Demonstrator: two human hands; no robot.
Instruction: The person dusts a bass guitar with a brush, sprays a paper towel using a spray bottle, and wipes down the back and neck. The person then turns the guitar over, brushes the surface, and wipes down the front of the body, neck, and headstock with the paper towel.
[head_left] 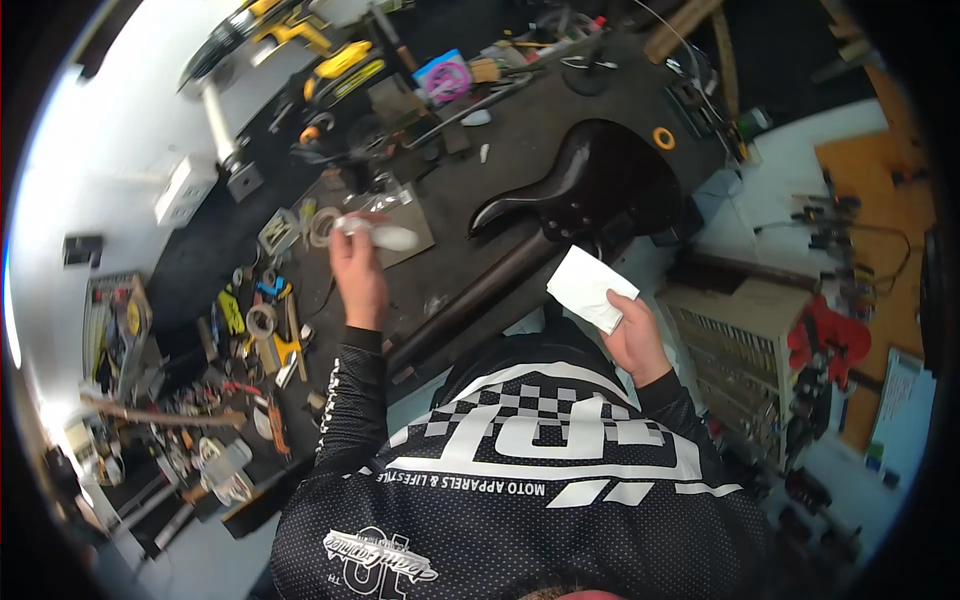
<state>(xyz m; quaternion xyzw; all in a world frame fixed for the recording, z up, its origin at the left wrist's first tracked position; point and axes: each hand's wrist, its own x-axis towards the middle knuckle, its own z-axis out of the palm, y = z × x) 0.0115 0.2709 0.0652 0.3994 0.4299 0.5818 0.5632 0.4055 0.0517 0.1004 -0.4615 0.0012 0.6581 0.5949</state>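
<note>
A dark, glossy guitar body (620,185) lies on the dark workbench, its neck (480,290) running down to the lower left. Left of the guitar, my left hand (360,275) is raised with its fingers closed around a blurred white object (393,238), perhaps a small bottle. Beneath that hand is a flat grey-brown board (412,215) with a clear plastic bag on it. My right hand (635,335) pinches a folded white sheet (590,288), cloth or paper, near the lower edge of the guitar body.
Tape rolls (262,320), yellow tools and small parts crowd the bench's left side. A yellow-black power tool (345,72) and a pink-blue packet (443,77) lie at the back. An orange ring (663,138) is beside the guitar. A drawer cabinet (735,345) stands at the right.
</note>
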